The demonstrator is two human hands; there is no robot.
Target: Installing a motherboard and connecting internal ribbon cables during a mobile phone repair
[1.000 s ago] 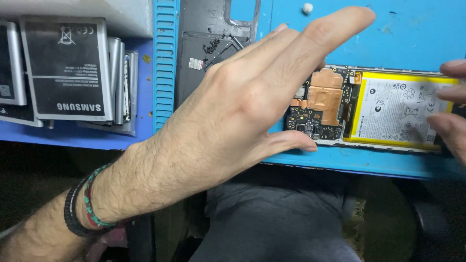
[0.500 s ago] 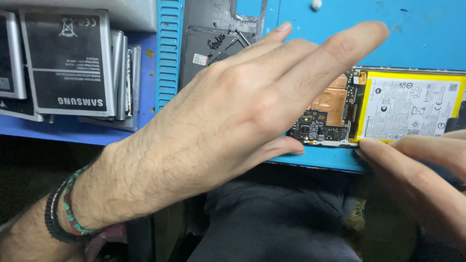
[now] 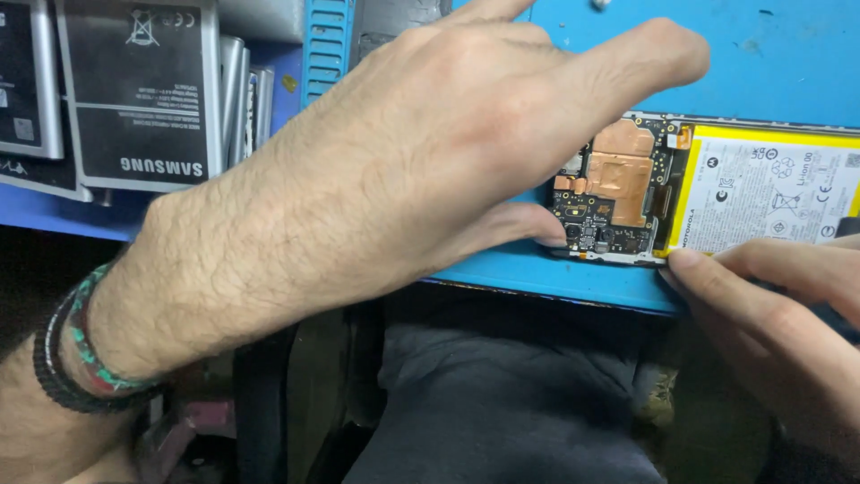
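1. Looking down from the head camera, the left hand (image 3: 448, 170) fills most of the view, fingers spread wide and flat, holding nothing.
2. Its thumb tip sits right at the near left corner of an opened phone (image 3: 717, 193), touching or just about touching the frame there. The other fingers hover over the phone's top end, and I can't tell if they actually press on it.
3. That phone lies back-off on a blue mat (image 3: 555, 273) on the worktop, near its front edge. You can see the dark circuit board (image 3: 600, 229) with copper-coloured shielding (image 3: 623, 170) on top, and next to it, to the right, a white battery with a yellow border (image 3: 770, 193).
4. The right hand (image 3: 788, 314) comes in from the lower right. One fingertip rests against the phone's near edge, right around where board and battery meet. The fingers are bunched close together; whether they pinch something small I can't tell, the rest runs out of frame.
5. On the left wrist there's a black and green-red beaded bracelet (image 3: 76, 358).
6. Off to the left, well apart from the phone, several grey loose batteries (image 3: 139, 90) stand in a row on a blue shelf (image 3: 54, 211), with a blue ribbed tray edge (image 3: 327, 40) just beside them.
7. Below the worktop edge you can see the person's lap in dark grey trousers (image 3: 502, 403).
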